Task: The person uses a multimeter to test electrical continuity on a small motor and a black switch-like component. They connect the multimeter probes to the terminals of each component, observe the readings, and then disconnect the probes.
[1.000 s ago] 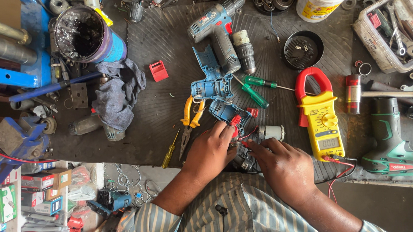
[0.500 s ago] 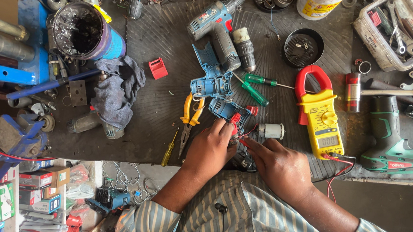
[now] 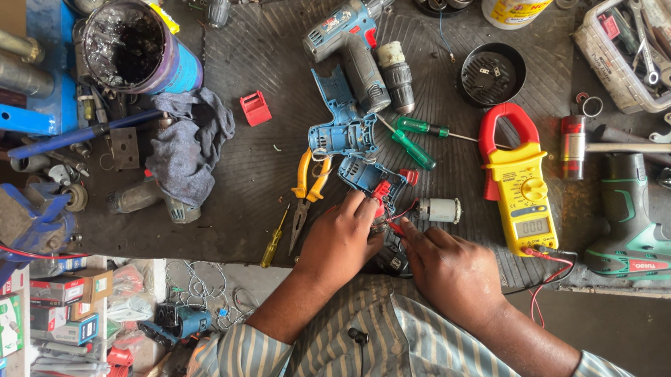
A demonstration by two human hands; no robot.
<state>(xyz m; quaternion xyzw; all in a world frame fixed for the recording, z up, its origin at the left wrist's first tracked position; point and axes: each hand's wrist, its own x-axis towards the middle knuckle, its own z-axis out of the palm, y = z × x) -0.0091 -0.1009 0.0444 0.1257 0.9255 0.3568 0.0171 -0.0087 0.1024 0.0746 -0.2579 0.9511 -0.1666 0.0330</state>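
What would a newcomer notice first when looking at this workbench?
Both hands, left hand and right hand, work on an opened blue drill housing with red wires at the mat's near edge. Just right lies a yellow clamp meter with red jaws. Far left stands a blackened can.

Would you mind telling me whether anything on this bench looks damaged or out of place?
Yes: a blue drill casing half lies open, apart from its small motor, beside the intact blue drill. The left hand and right hand rest on another blue casing piece with red wires.
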